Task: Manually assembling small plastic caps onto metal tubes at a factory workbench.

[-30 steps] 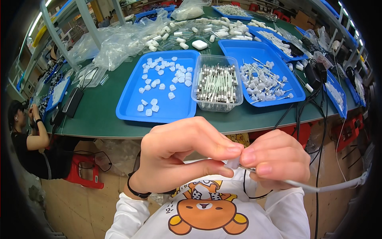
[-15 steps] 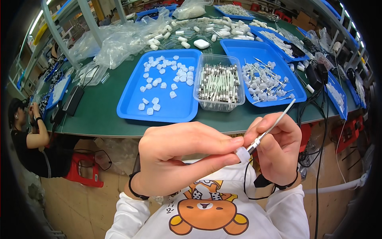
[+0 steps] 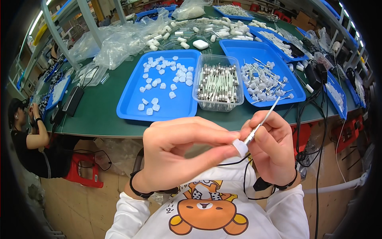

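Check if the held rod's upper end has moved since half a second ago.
Yes, left: the rod pointed near the right corner of the blue tray beyond it; now its upper end shows farther left along the near edge.

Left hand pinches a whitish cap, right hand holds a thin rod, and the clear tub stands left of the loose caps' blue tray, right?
No, the head view shows the clear tub right of the blue tray of loose caps. The left hand pinches a whitish cap and the right hand holds a thin rod.

red stool [image 3: 74,171] at lower left; black adapter [image 3: 73,101] on green table [image 3: 101,109]; clear bags [image 3: 115,47] farther back.
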